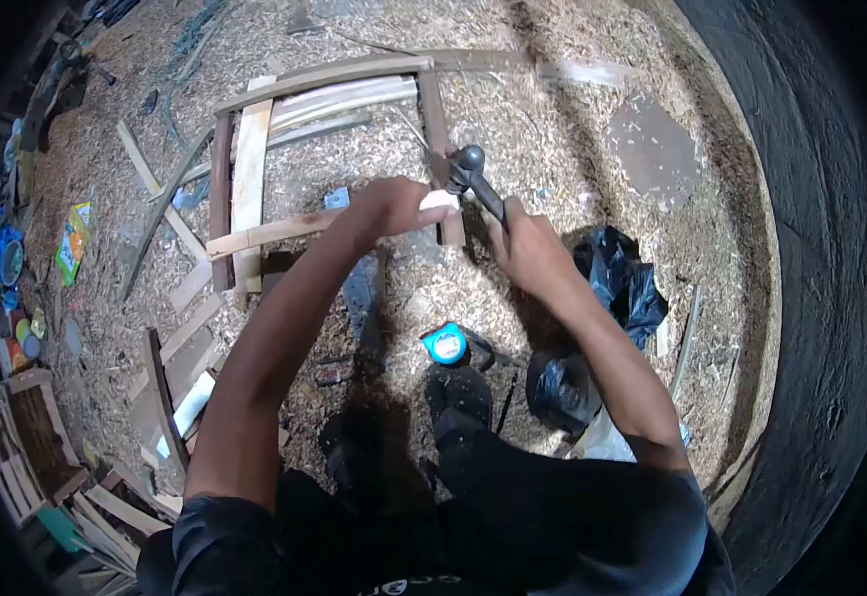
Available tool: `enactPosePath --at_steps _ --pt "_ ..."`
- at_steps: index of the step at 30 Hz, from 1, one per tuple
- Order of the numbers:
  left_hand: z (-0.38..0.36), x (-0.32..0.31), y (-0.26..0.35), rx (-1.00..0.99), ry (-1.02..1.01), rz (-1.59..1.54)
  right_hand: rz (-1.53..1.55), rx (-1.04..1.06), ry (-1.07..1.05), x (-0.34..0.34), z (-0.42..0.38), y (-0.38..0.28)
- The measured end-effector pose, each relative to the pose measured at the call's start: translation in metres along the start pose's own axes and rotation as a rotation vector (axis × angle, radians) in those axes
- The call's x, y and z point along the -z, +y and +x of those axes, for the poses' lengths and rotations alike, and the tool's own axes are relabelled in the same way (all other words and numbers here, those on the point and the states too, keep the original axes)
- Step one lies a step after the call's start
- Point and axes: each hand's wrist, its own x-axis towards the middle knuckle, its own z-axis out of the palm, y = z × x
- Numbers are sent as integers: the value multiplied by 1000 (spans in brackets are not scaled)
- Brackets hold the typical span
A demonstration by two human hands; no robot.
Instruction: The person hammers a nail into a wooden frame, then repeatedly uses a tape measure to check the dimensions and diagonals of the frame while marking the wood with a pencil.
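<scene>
My right hand is closed around the handle of a hammer. The hammer's dark head overlaps the right-hand post of a wooden frame on the ground. My left hand is wrapped over the right end of a wooden rail that crosses the frame near its lower end. Its thumb lies beside the pale end of the wood, close to the hammer head; the other fingers are largely hidden. Along the frame's far side runs a long top rail.
A blue tape measure lies by my shoes on the shavings-covered ground. Black plastic bags are to the right, near a dark wall. Loose wood strips and a wooden crate are at the left.
</scene>
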Motion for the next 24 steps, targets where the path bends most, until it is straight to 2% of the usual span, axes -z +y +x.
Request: enactPosePath --at_steps 1,5,6,9,10,14,18,21,24 --pt "1 -1 -2 -7 2 -3 2 20 -7 8 4 -8" --pt "-5 -6 1 -3 -35 -9 65 -156 -9 4 -6 -19" --pt "-6 -5 1 -7 -23 9 -20 -118 -64 2 -3 -19" --pt "-5 -7 2 -1 -7 29 -14 -57 -71 14 6 -18" --pt "-5 -7 1 20 -32 2 18 -66 -9 12 3 -24" --pt "-5 -5 4 5 -32 71 -24 -69 -86 -1 0 -13" --pt "-1 -15 -7 -31 -2 35 154 -155 141 -18 0 3" --pt "-8 -18 -13 -152 119 49 -11 -161 256 -41 2 38" --pt "-24 -10 -26 -264 174 4 -96 -145 257 -47 -2 54"
